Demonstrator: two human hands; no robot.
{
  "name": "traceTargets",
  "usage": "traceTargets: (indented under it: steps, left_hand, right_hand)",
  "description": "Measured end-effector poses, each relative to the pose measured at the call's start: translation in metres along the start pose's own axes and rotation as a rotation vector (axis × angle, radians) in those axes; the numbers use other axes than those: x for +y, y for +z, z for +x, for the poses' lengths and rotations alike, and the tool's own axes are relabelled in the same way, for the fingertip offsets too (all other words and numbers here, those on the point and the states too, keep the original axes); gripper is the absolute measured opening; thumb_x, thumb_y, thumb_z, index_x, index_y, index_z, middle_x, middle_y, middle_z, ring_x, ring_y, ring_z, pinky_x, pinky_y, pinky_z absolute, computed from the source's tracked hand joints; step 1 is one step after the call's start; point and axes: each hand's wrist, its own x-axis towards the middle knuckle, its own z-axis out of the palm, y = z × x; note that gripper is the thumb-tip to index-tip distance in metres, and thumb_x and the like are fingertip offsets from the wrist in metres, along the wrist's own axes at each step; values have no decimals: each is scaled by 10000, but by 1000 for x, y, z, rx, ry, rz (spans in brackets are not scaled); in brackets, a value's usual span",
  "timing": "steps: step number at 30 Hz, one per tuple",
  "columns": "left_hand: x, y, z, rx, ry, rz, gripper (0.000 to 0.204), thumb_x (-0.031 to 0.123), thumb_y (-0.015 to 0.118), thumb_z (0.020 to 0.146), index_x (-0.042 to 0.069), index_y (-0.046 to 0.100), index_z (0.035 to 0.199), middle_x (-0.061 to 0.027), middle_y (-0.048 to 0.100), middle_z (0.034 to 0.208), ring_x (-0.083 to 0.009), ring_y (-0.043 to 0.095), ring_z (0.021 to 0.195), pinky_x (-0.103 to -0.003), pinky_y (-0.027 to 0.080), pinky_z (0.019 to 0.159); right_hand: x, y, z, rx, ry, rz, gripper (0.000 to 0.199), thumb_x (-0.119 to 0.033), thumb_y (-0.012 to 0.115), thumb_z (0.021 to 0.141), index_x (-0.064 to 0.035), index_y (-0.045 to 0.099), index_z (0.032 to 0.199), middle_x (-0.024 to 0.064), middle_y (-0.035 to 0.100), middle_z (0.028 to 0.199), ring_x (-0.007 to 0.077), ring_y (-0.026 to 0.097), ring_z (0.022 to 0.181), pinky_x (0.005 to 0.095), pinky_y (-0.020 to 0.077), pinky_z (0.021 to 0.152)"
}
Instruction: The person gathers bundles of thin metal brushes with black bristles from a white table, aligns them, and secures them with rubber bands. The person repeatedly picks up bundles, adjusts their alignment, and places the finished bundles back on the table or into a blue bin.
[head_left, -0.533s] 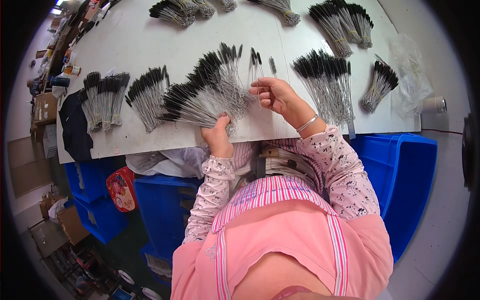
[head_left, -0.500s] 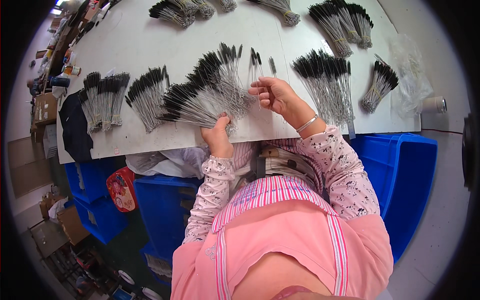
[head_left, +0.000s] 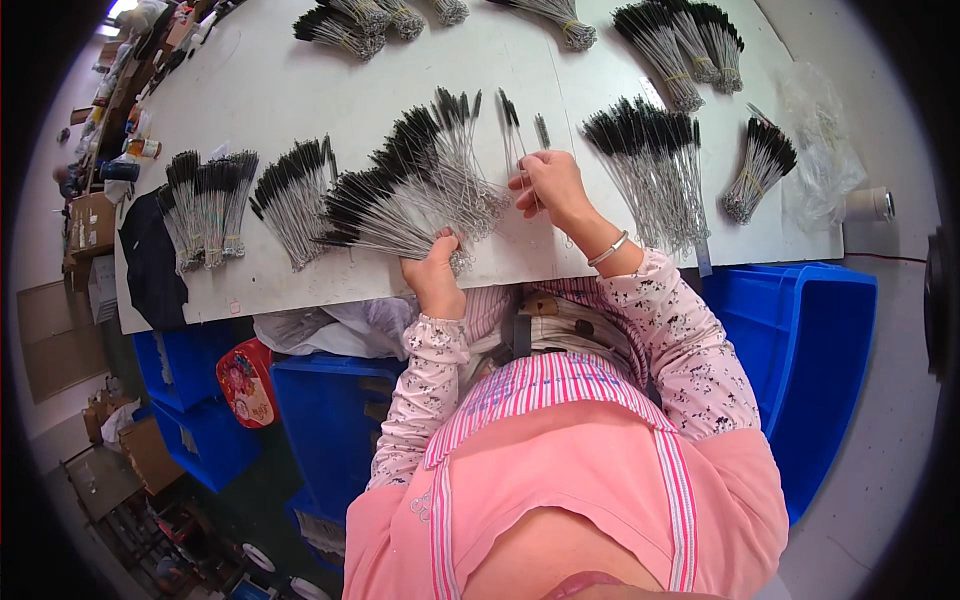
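My left hand [head_left: 436, 278] is closed round the wire ends of a fanned bunch of thin wire brushes [head_left: 385, 212] with black bristle tips, low over the table's front edge. Against that bunch lies a loose heap of the same brushes [head_left: 450, 160]. To the right, my right hand [head_left: 550, 188] has its thumb and fingers pinched on the stems of a couple of brushes [head_left: 512, 112], whose bristles point away from me. Its fingers partly hide the lower stems. One short grey-looking brush [head_left: 541, 130] lies just beyond that hand.
On the white table [head_left: 300, 90] lie more brushes: a wide pile [head_left: 650, 165] at right, a tied bundle [head_left: 760, 172], bundles along the far edge and left groups [head_left: 210, 205]. Dark cloth [head_left: 150, 260] covers the left corner. Blue bins [head_left: 800, 350] stand below; clear plastic [head_left: 820, 150] lies at right.
My right hand has shifted slightly right, and its fingers have closed more tightly on the brush stems. The left hand stays on its bunch.
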Motion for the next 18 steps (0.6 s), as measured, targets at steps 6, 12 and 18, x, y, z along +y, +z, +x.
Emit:
traceTargets:
  steps: [6, 12, 18]
  left_hand:
    - [-2, -3, 1, -9, 4, 20, 382, -99, 597, 705, -55, 558, 1083, -101, 610, 969, -206, 621, 839, -321, 553, 744]
    - [-2, -2, 1, -10, 11, 12, 372, -105, 590, 706, -56, 563, 1074, -100, 612, 965, -207, 623, 837, -324, 554, 748]
    - [-1, -2, 1, -21, 10, -12, 407, -116, 584, 703, -52, 550, 1104, -96, 611, 963, -204, 622, 834, -333, 562, 748]
  right_hand:
    - [4, -2, -1, 48, -110, -142, 233, -129, 515, 869, 94, 568, 906, 165, 647, 799, 200, 628, 494, 298, 508, 397]
    - [7, -4, 1, 68, -90, -83, 244, -164, 560, 883, 80, 573, 873, 153, 647, 789, 190, 636, 504, 283, 512, 403]
    - [6, 0, -1, 104, -165, -151, 229, -125, 528, 866, 96, 571, 822, 130, 625, 704, 208, 661, 523, 289, 523, 408]
